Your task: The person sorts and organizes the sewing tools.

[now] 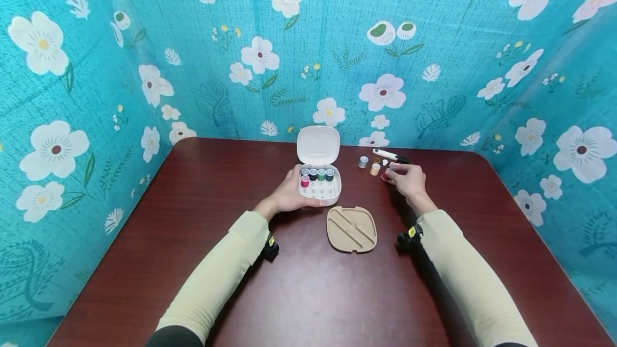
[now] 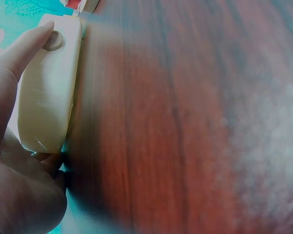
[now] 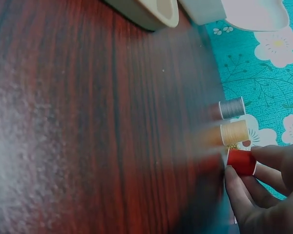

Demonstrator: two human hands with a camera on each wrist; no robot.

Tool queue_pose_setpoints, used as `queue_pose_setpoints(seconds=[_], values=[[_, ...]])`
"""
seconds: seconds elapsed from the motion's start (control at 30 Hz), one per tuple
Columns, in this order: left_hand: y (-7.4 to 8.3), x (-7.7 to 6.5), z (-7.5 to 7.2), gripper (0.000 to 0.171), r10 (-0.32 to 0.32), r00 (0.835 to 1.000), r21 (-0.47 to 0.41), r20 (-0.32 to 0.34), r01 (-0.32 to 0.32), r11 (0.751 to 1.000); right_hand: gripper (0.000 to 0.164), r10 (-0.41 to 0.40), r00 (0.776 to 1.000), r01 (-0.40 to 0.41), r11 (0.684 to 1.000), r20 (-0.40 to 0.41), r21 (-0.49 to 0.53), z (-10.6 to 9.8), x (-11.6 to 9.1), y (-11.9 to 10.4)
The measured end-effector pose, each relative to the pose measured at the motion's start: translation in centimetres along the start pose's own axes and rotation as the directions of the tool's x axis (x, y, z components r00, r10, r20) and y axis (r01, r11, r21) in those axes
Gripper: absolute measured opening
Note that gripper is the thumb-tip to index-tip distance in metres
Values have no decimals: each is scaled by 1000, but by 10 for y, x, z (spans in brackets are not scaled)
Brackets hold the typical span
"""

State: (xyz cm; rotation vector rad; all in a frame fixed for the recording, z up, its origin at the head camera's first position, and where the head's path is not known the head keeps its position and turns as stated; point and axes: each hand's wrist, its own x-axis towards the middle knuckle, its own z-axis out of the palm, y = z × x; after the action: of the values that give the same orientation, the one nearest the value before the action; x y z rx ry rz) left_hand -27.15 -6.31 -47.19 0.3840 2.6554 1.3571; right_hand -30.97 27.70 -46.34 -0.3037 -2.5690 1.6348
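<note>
My left hand (image 1: 289,195) grips a white sewing box (image 1: 332,195) by its left side and front, thumb along the front wall. Its lid (image 1: 318,144) stands raised at the back. Inside, dark, green and bluish thread spools fill the back row of pegs, and a pink-red spool (image 1: 305,181) sits in front of them at the left. To the right, my right hand (image 1: 409,180) pinches a red thread spool (image 3: 241,162) between thumb and fingers, at the table surface. Beside it stand a cream-yellow spool (image 1: 375,169) and a grey spool (image 1: 363,162).
A tan tray (image 1: 352,229) with slanted grooves lies in front of the box. Behind the right hand are a white-and-black tool (image 1: 390,155), small white pieces (image 1: 385,163) and a gold-coloured item (image 1: 376,160). A blue floral cloth (image 1: 260,100) hangs along the table's back edge.
</note>
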Motion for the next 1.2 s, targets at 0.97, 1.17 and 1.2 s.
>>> queue_pose_setpoints(seconds=[0.97,1.17,1.2], values=[[-1,1,0,121,8,1000,-3,4,-8,1000,39,-44,961,-13,979,272,203,25,-25,-27],[1,0,-1,121,6,1000,0,0,-6,1000,36,-64,954,-6,972,292,233,34,-29,-30],[2,0,-1,121,6,1000,0,0,-6,1000,35,-68,954,-3,972,293,236,35,-30,-30]])
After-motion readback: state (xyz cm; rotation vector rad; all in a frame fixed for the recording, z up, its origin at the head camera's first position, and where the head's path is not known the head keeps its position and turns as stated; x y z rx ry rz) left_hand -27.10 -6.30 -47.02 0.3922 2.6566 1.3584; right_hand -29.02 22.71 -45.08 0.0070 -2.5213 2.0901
